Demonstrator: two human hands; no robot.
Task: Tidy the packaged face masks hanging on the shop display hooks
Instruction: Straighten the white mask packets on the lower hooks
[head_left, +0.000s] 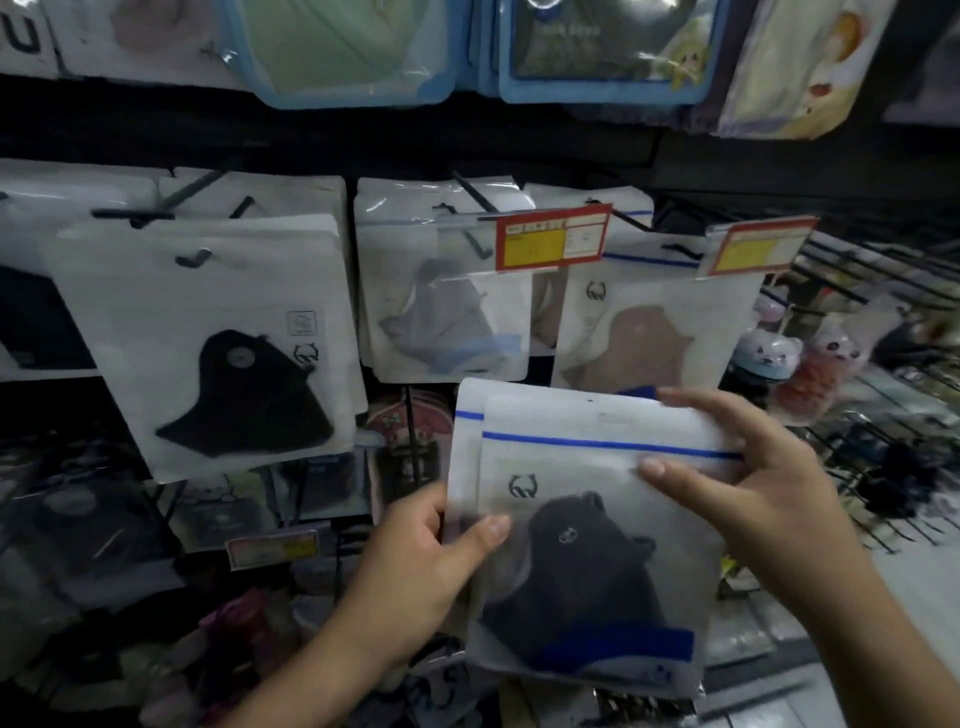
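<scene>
Both hands hold packaged masks below the display hooks.
Left hand (415, 561) and right hand (753, 488) grip apparently two stacked mask packets (587, 545).

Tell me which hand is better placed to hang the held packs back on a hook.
Probably the right hand: it grips the packs at their top edge, where the hanging hole would be, nearest the hooks. The left hand holds the lower left side.

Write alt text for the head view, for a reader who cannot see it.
Two hands hold a small stack of packaged black face masks in front of a shop display: the left hand grips its left edge, the right hand its top right. Behind hang a black mask pack, a grey mask pack and a beige mask pack.
</scene>
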